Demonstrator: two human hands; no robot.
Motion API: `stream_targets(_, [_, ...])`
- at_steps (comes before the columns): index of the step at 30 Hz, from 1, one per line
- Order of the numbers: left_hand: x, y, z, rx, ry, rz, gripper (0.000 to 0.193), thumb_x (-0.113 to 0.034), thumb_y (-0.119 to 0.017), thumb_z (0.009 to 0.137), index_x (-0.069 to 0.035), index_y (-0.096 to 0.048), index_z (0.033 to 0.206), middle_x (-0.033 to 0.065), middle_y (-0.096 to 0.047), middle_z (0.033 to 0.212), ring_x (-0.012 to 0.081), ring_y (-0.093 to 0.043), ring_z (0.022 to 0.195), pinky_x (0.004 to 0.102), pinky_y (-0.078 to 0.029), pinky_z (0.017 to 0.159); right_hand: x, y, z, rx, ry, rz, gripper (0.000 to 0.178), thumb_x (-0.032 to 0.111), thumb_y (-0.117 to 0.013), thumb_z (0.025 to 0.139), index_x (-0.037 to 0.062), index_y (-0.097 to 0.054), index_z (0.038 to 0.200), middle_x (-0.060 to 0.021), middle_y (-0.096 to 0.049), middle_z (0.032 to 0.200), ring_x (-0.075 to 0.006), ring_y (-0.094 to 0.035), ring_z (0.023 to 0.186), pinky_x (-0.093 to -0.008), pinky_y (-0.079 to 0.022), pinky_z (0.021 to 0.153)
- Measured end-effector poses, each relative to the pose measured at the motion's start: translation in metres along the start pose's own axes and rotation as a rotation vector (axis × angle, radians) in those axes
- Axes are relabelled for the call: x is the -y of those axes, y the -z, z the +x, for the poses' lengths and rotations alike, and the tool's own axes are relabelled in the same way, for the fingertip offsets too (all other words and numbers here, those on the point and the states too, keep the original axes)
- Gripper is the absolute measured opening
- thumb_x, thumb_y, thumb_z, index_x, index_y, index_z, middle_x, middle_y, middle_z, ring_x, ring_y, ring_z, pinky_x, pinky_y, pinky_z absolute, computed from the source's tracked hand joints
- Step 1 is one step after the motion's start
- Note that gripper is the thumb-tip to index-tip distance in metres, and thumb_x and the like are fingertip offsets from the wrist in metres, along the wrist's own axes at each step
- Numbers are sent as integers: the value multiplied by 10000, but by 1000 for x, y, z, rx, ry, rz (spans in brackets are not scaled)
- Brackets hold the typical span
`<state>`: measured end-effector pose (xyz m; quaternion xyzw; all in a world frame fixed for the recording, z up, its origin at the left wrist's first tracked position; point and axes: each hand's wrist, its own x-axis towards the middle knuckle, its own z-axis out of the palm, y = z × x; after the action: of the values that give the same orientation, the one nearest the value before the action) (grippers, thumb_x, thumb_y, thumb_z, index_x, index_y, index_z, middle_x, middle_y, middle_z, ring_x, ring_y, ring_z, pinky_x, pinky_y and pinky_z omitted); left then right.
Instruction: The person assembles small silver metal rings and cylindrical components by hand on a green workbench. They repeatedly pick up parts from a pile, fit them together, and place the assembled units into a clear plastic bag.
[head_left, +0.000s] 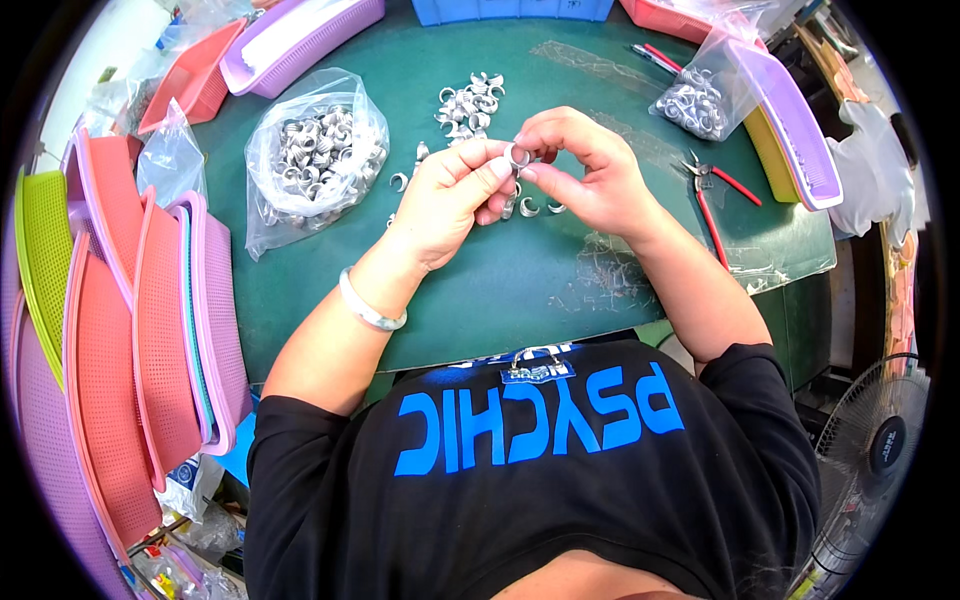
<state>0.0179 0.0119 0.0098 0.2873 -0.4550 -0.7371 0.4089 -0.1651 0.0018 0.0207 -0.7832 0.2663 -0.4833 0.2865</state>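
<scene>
on the table (480,300), pliers (703,170) lie right of loose rings (466,105).

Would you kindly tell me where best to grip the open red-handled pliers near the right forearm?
The pliers are probably best taken by both red handles, from the near right: they splay that way, while the metal jaws point away.

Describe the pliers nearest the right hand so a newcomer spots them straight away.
On the green table, look right of the right hand, nearer than the clear bag of silver pieces. The pliers lie there, red handles spread wide. That spread sets them apart from the red-handled tool at the bag's upper left.
</scene>
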Motion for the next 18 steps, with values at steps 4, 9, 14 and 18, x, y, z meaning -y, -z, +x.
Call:
stream_targets(4, [2, 2, 1, 29, 20, -47, 180, -169, -505, 887, -46, -577, 997, -22, -527, 724, 48, -464, 595, 164, -366, 495, 0, 0, 0, -1, -15, -7, 146, 13, -633, 734, 31, -594, 873, -42, -578, 837, -115, -541, 712, -235, -429, 620])
stream_targets(9, [1, 2, 2, 47, 23, -33, 197, -180, -489, 896, -47, -579, 1009, -24, -523, 712, 54, -449, 590, 171, -336, 488, 1, -2, -2, -11, -43, -9, 169, 22, -639, 737, 24, -591, 900, -48, -580, 842, -116, -548, 723, -237, -434, 621])
stream_targets(14, [2, 2, 2, 65, 21, -32, 216, -192, -485, 898, -33, -585, 1005, -25, -520, 706, 50, -446, 585, 166, -333, 485, 3, -3, -1, -16, -14, -6, 180, 18, -646, 725, 17, -584, 894, -63, -581, 846, -138, -563, 733, -248, -452, 636])
stream_targets(18, [-1, -1, 1, 10, 22, 11, 205, -188, -496, 892, -36, -596, 987, -31, -519, 696, 43, -446, 575, 159, -337, 482, 4, 0, 1, -26, 58, -103, 179, 14, -651, 707, 5, -575, 869, -83, -581, 841, -171, -576, 737, -273, -469, 649])
